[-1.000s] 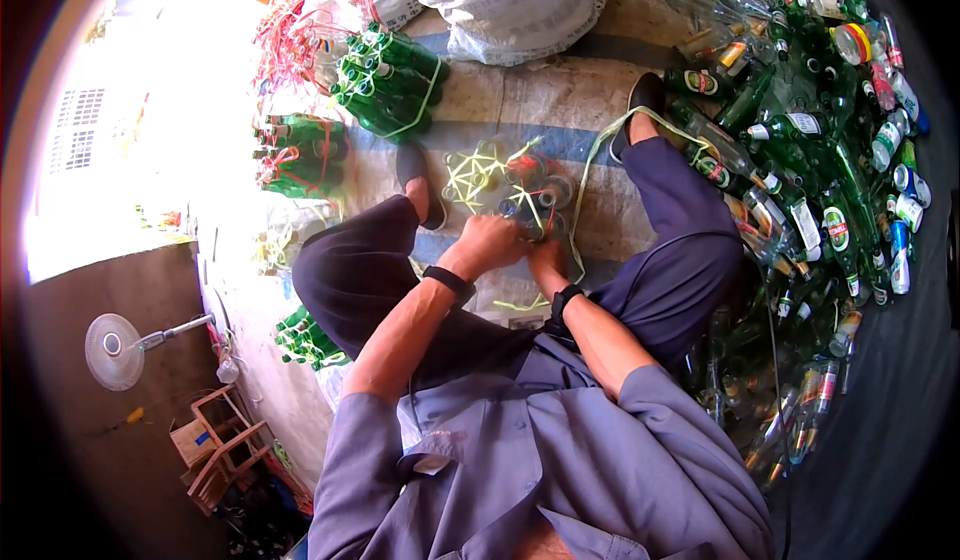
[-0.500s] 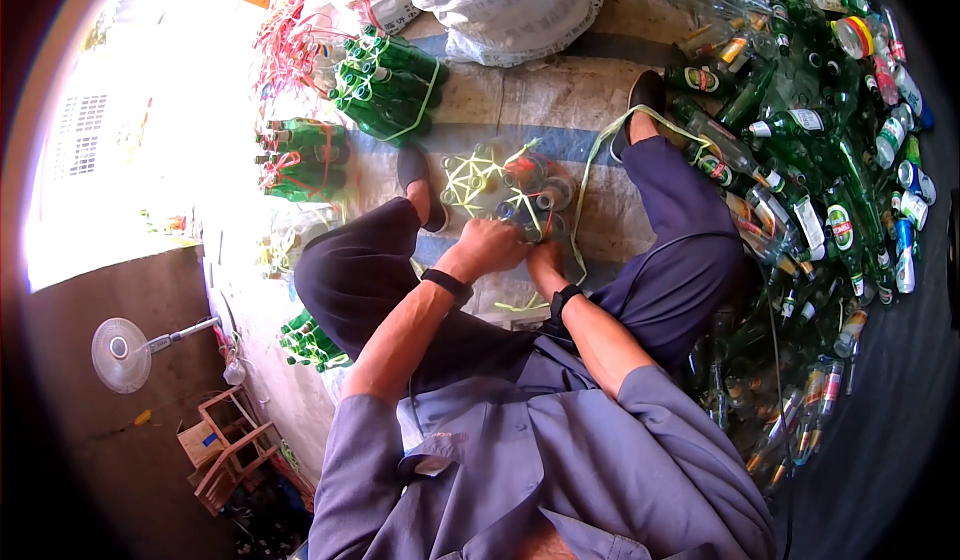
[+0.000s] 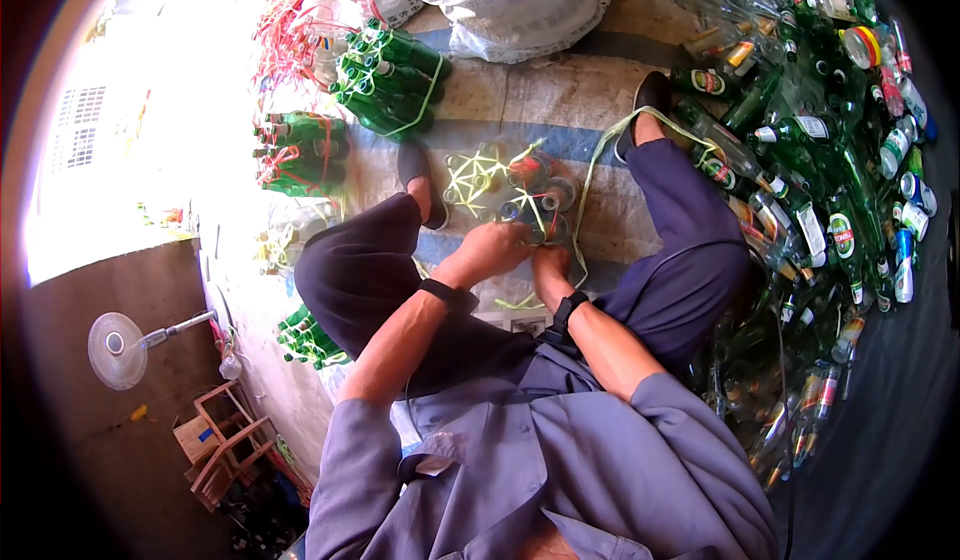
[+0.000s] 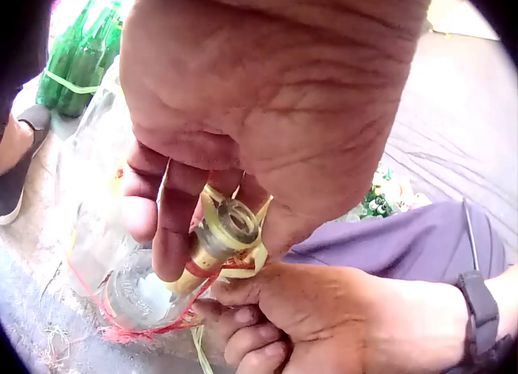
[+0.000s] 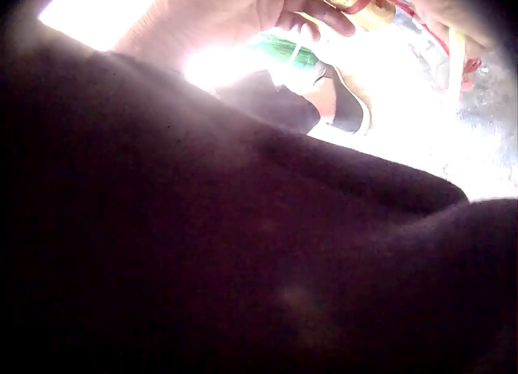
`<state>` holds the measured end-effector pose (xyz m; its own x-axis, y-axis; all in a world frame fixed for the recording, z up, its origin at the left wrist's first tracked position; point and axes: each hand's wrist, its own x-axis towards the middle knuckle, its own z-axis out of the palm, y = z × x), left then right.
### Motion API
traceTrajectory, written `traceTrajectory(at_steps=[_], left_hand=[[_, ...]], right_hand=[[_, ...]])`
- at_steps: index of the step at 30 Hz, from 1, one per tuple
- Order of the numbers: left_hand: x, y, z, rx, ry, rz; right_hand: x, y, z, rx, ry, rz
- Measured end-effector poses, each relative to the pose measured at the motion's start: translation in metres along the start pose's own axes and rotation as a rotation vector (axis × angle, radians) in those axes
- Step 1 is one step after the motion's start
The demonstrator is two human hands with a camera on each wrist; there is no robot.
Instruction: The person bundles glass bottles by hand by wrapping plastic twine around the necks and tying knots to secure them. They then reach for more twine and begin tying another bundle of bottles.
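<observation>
Between the person's legs stands a bundle of clear glass bottles (image 3: pixel 490 185), their necks laced with pale yellow-green plastic strap (image 3: pixel 525 200). My left hand (image 3: pixel 490 253) is at the bundle's near side. In the left wrist view its fingers curl beside and behind the neck of a clear bottle (image 4: pixel 235 220) with a gold neck label. Just below, my right hand (image 4: pixel 299 309) pinches the yellow-green strap (image 4: pixel 243 269) where it wraps that neck. Red string (image 4: pixel 133 333) runs round the bottles lower down. A dark, blurred surface fills most of the right wrist view.
Tied bundles of green bottles (image 3: pixel 390 85) stand at the left. A heap of loose bottles and cans (image 3: pixel 820 180) lies on the right. Ahead sits a white woven sack (image 3: pixel 515 10). A long strap (image 3: pixel 600 140) trails past the right foot; a fan (image 3: pixel 117 350) is far left.
Both hands stay at the same bottle neck with barely any movement. The head view shifts slightly; the bottles remain where they were.
</observation>
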<state>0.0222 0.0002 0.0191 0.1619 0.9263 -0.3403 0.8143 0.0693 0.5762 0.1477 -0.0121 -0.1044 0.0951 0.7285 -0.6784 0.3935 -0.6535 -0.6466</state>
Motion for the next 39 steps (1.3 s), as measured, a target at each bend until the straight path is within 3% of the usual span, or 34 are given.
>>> traceTrajectory(at_steps=[1, 2, 3, 4, 7, 9, 12, 16, 18, 21, 23, 26, 34, 37, 39], left_hand=[[-0.001, 0.000, -0.003, -0.055, 0.000, 0.015], [-0.002, -0.002, -0.005, -0.056, 0.001, 0.014], [-0.003, -0.006, -0.006, -0.124, 0.008, -0.025], [-0.005, -0.009, -0.007, -0.192, 0.014, -0.064], [-0.012, -0.015, -0.011, -0.376, 0.026, -0.137], [-0.014, -0.012, -0.015, -0.336, 0.025, -0.126], [-0.015, -0.012, -0.013, -0.281, 0.074, -0.074], [-0.013, -0.010, -0.009, -0.273, 0.115, -0.088], [-0.012, -0.009, -0.008, -0.276, 0.131, -0.088], [-0.010, -0.004, -0.007, -0.305, 0.100, -0.120], [-0.009, 0.004, -0.008, -0.110, 0.139, -0.127], [-0.008, 0.002, -0.005, -0.097, 0.171, -0.129], [-0.007, -0.002, -0.002, -0.191, 0.197, -0.153], [-0.009, -0.004, -0.002, -0.223, 0.195, -0.147], [-0.009, -0.005, -0.002, -0.241, 0.197, -0.142]], right_hand=[[0.009, 0.019, 0.010, -0.001, -0.001, 0.000], [0.028, 0.056, 0.030, -0.031, -0.005, -0.130], [0.025, 0.052, 0.029, -0.060, -0.009, -0.258], [0.023, 0.051, 0.026, -0.061, -0.010, -0.257], [0.003, 0.025, 0.001, 0.145, -0.022, -0.192], [-0.004, 0.015, -0.002, 0.353, -0.087, 0.078], [0.005, 0.025, -0.003, 0.566, -0.159, 0.210], [0.006, 0.024, -0.011, 0.442, -0.154, 0.222], [0.003, 0.017, -0.019, 0.379, -0.138, 0.316], [0.004, 0.007, -0.024, 0.466, -0.090, 0.342], [0.005, 0.009, -0.025, 0.482, -0.093, 0.332], [0.016, 0.030, -0.016, 0.461, -0.083, 0.270], [0.012, 0.018, -0.017, 0.430, -0.033, 0.229], [0.013, 0.011, -0.016, 0.353, -0.015, 0.283], [0.010, 0.007, -0.015, 0.445, 0.002, 0.334]])
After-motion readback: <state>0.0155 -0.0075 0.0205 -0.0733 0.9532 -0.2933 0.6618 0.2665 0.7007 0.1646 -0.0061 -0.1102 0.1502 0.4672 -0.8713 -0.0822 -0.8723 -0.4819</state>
